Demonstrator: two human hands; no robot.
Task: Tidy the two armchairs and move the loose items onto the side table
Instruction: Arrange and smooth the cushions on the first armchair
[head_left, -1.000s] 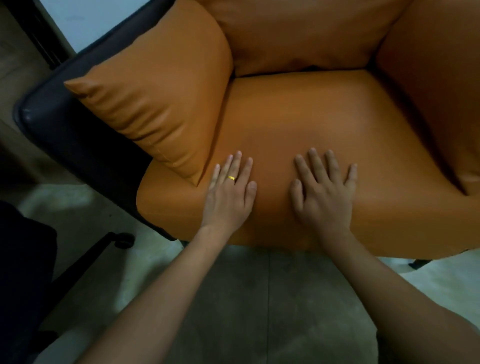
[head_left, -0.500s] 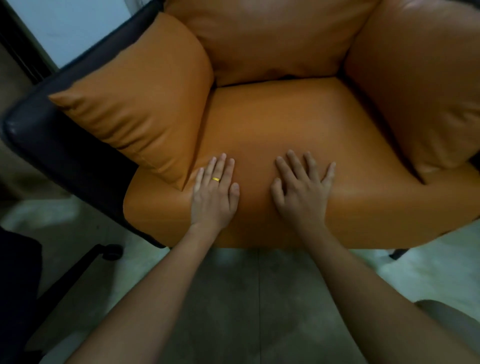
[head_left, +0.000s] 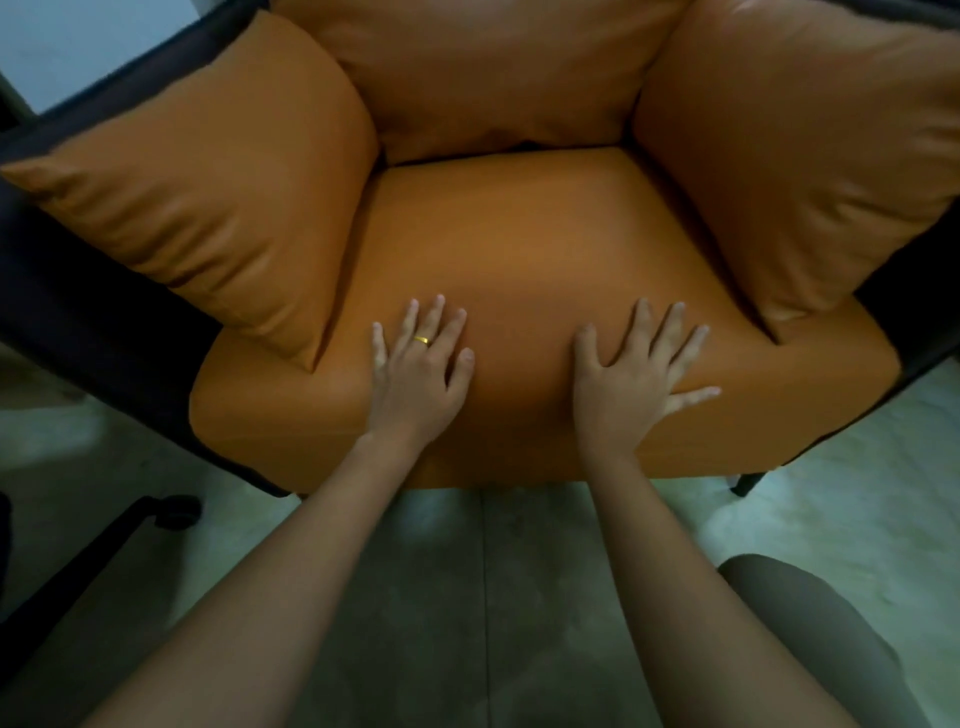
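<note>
An orange leather armchair fills the view, its seat cushion (head_left: 530, 244) bare. My left hand (head_left: 418, 366), with a gold ring, lies flat on the seat's front part, fingers spread. My right hand (head_left: 631, 371) lies flat beside it, a hand's width to the right, fingers fanned out toward the right. Neither hand holds anything. An orange side cushion (head_left: 208, 182) leans on the left arm, another side cushion (head_left: 810, 171) on the right arm, and a back cushion (head_left: 498, 73) stands behind. No loose items or side table are in view.
The armchair's dark frame (head_left: 78, 322) wraps around the left and right sides. A black caster leg of an office chair (head_left: 166, 512) sits on the pale tiled floor at lower left. My knee (head_left: 810, 629) shows at lower right.
The view has shifted so the armchair is centred and its right cushion is fully seen. My hands have spread further apart on the seat, and the right hand's fingers have fanned out.
</note>
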